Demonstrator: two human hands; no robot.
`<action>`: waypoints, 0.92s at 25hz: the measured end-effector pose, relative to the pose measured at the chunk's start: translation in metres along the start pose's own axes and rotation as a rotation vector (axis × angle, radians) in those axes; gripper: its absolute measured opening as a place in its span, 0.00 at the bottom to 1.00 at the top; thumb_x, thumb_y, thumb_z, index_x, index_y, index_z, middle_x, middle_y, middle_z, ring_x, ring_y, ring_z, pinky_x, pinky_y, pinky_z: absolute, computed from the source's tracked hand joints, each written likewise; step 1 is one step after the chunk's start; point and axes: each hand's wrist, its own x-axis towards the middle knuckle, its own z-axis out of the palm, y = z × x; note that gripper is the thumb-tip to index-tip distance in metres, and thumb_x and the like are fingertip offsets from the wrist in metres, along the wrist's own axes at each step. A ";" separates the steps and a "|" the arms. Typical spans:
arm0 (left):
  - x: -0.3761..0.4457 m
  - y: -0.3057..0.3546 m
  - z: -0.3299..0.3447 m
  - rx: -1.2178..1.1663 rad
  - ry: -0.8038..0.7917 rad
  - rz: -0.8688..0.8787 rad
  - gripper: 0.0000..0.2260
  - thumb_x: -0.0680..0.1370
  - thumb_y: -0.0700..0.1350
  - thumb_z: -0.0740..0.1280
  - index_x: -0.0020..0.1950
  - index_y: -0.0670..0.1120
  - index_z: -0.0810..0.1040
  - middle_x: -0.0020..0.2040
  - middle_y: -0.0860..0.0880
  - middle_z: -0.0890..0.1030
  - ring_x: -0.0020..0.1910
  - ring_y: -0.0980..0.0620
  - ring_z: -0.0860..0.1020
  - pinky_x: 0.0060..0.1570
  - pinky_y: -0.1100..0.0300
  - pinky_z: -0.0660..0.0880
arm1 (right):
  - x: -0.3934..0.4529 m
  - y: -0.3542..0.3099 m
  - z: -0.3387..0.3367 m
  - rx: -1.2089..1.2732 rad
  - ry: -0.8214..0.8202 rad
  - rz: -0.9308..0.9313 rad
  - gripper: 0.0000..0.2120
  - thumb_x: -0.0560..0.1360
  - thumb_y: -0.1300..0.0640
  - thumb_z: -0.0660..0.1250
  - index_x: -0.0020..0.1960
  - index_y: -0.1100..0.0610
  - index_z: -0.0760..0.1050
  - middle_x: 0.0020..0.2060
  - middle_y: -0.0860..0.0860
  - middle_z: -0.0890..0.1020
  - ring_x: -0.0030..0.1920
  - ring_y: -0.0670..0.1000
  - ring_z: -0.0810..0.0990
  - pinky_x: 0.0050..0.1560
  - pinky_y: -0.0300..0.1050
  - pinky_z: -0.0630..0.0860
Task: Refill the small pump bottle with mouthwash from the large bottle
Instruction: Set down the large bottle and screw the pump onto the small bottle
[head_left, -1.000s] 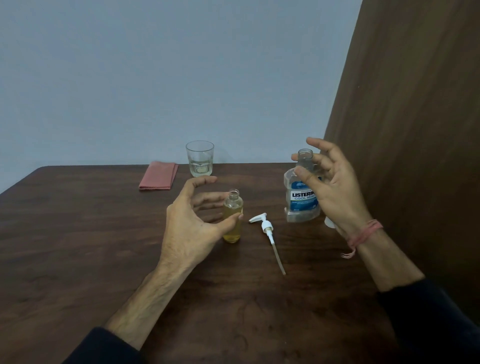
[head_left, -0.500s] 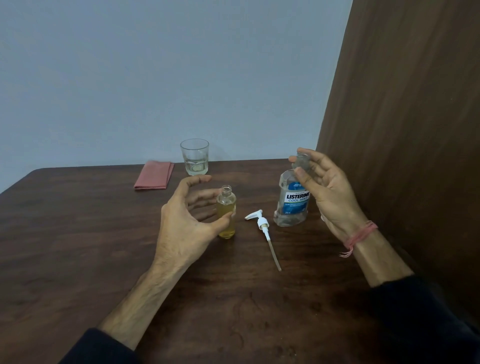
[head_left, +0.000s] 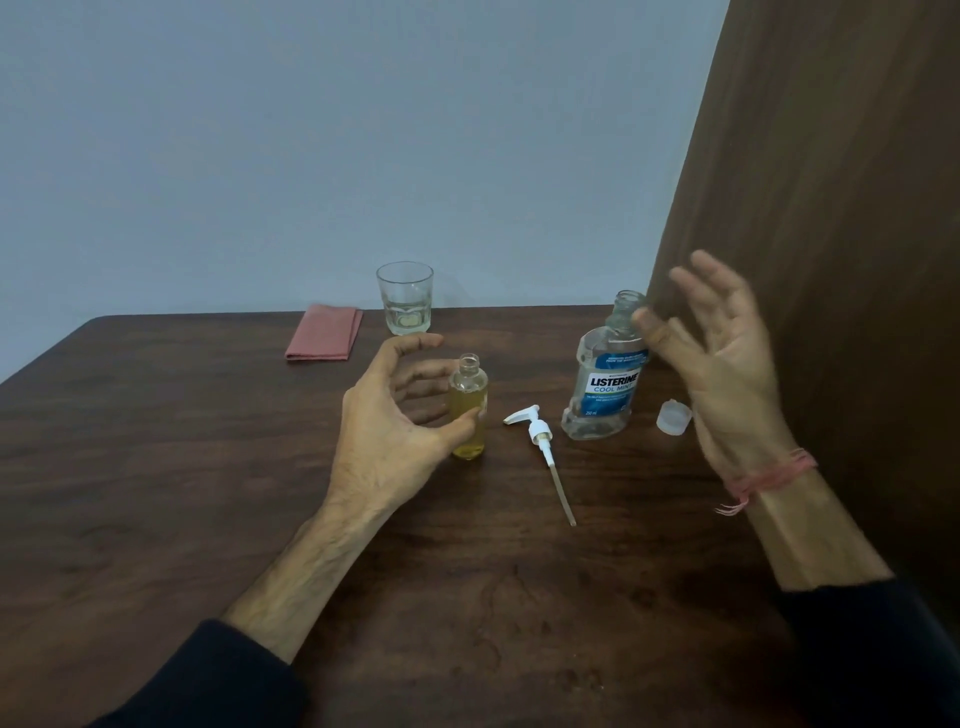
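Observation:
The small pump bottle (head_left: 469, 410) stands upright and uncapped on the table, holding yellow liquid. My left hand (head_left: 387, 421) cups it from the left, the thumb pressed on its front and the fingers curled behind it. Its white pump head (head_left: 537, 431) with the long dip tube lies on the table just to its right. The large clear mouthwash bottle (head_left: 605, 384) with a blue label stands upright, uncapped and nearly empty. My right hand (head_left: 722, 353) hovers beside its neck, blurred, with fingers spread and holding nothing.
A white cap (head_left: 674, 417) lies right of the large bottle, under my right hand. At the table's far edge stand a glass (head_left: 405, 299) with a little liquid and a folded pink cloth (head_left: 324, 332). A dark wooden panel (head_left: 831, 208) walls the right side.
My right hand has let go of the large bottle's neck and drawn back to the right, fingers spread. My left hand stays at the small bottle.

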 end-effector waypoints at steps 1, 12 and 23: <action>-0.001 0.001 -0.001 0.028 0.003 0.000 0.36 0.70 0.46 0.90 0.73 0.59 0.79 0.60 0.61 0.91 0.60 0.60 0.90 0.59 0.59 0.88 | -0.005 -0.006 0.003 0.023 0.081 -0.035 0.41 0.68 0.49 0.84 0.77 0.49 0.71 0.73 0.44 0.78 0.74 0.40 0.75 0.78 0.52 0.70; -0.004 0.000 -0.006 0.127 -0.014 -0.061 0.23 0.70 0.48 0.89 0.62 0.59 0.88 0.57 0.63 0.91 0.56 0.63 0.90 0.60 0.60 0.87 | -0.065 0.011 0.067 -0.456 -0.233 -0.008 0.08 0.79 0.57 0.76 0.56 0.45 0.86 0.48 0.41 0.85 0.42 0.40 0.81 0.46 0.40 0.78; -0.005 -0.002 -0.003 0.121 -0.032 -0.067 0.22 0.70 0.50 0.89 0.61 0.60 0.88 0.56 0.63 0.91 0.56 0.62 0.90 0.62 0.54 0.88 | -0.073 0.025 0.080 -1.332 -0.414 0.007 0.13 0.81 0.44 0.71 0.66 0.40 0.78 0.61 0.47 0.83 0.63 0.54 0.80 0.58 0.53 0.80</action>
